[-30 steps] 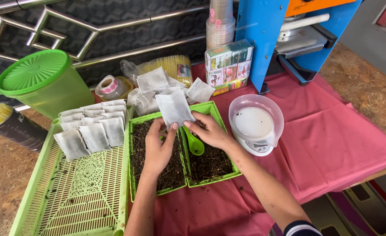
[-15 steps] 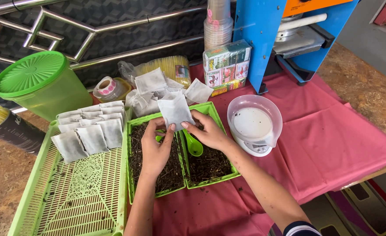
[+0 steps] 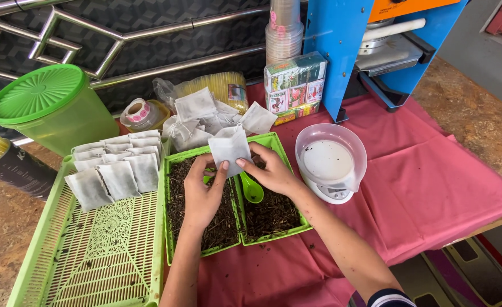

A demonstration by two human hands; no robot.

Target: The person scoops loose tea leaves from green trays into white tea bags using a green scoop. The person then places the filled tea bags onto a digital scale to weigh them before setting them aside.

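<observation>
Head view, scanning left to right: I see a green lidded bucket [image 3: 46, 111] on the brown counter, then a slotted green tray [image 3: 92, 250] with filled white sachets [image 3: 117, 173] laid in rows. Next a green tray of dark loose tea [image 3: 228, 219] sits on a pink cloth [image 3: 432, 193], a green scoop [image 3: 252, 192] lying in it. My left hand [image 3: 202, 196] and right hand [image 3: 271, 170] pinch one white filter bag [image 3: 228, 149] between them, above that tray. Further right: a white scale [image 3: 330, 165], then a blue machine [image 3: 353, 51].

A table under a pink cloth [image 3: 432, 187] carries two green trays [image 3: 288, 233], a basket [image 3: 92, 267], a scale [image 3: 330, 165] and a bucket [image 3: 52, 113].
</observation>
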